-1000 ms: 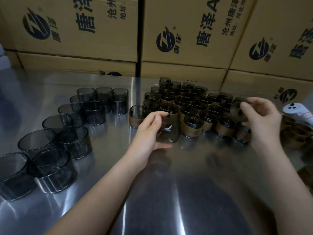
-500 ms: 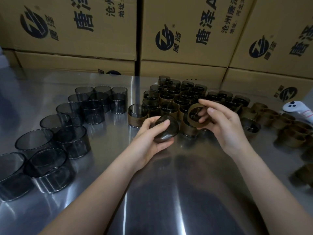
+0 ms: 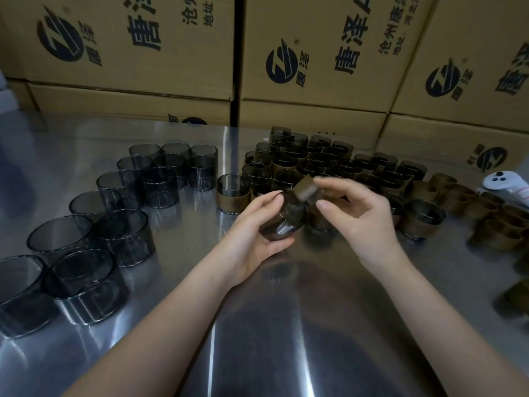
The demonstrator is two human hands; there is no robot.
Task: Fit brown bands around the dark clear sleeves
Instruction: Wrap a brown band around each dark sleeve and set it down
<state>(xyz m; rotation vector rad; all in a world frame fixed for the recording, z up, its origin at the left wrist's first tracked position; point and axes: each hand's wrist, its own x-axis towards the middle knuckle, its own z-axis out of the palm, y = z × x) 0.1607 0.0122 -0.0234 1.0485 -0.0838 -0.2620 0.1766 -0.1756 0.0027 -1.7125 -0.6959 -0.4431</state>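
My left hand [image 3: 252, 224] grips a dark clear sleeve [image 3: 287, 219], tilted with one end toward me, just above the steel table [image 3: 257, 325]. My right hand [image 3: 352, 213] pinches a brown band [image 3: 307, 188] at the sleeve's upper right edge; the band is blurred. Several bare dark sleeves [image 3: 120, 227] stand on the left of the table. Behind my hands stand several sleeves with brown bands fitted [image 3: 329, 164]. Loose brown bands [image 3: 469, 202] lie at the right.
Stacked cardboard boxes [image 3: 315, 67] with dark print wall off the table's far side. A white handheld controller [image 3: 506, 186] lies at the far right edge. Bare steel lies in front of me between my forearms.
My right hand has brought the brown band from the right-hand cluster over to the sleeve. My left hand has lifted the sleeve off the table and tilted it.
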